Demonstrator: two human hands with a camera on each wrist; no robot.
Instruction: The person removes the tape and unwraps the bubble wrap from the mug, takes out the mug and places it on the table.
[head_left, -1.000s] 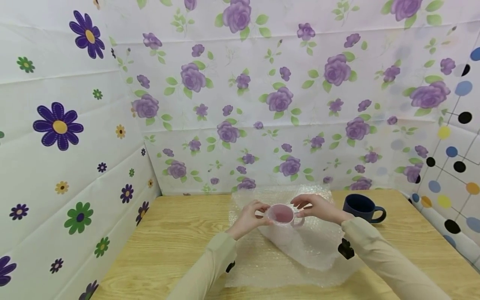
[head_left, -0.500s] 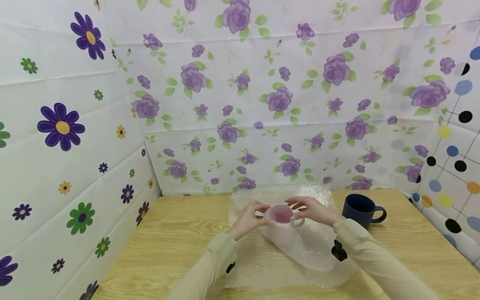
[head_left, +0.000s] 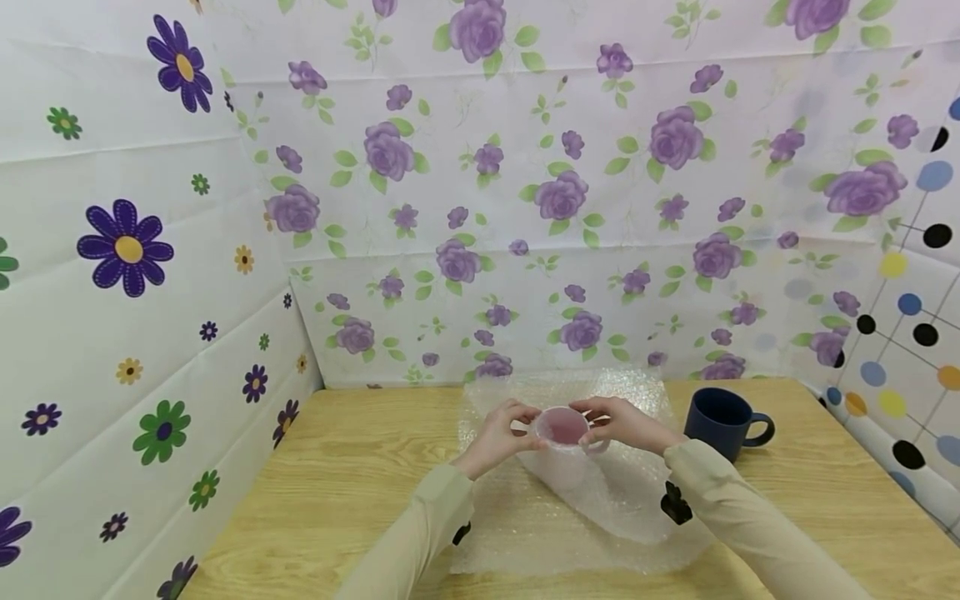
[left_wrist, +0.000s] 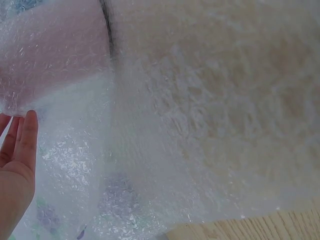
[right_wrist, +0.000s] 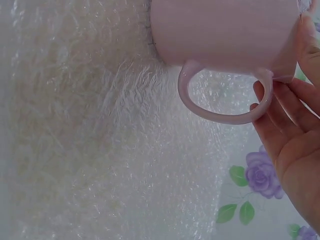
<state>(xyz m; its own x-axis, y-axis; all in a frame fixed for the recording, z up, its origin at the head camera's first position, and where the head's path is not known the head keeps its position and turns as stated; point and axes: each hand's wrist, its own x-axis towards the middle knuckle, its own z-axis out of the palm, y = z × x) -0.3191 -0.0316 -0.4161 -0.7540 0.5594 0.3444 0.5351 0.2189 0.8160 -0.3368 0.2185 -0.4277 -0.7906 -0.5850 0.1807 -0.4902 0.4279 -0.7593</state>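
Note:
A pink mug stands on a sheet of bubble wrap, one flap folded up against its left and front sides. My left hand holds the mug near its rim from the left; the left wrist view shows the fingers over the wrap with pink behind it. On the other side, my right hand grips the rim by the handle. Its thumb lies on the mug's wall in the right wrist view, with the fingers behind the handle. The mug's base is hidden by the wrap.
A navy mug stands on the wooden table just right of the wrap, its handle to the right, close to my right forearm. Flower-print cloth rises behind the table, with more patterned cloth at both sides.
My right hand has moved left from beside the handle onto the pink mug's rim, and its fingers have closed there. The left hand and the mug have stayed in place.

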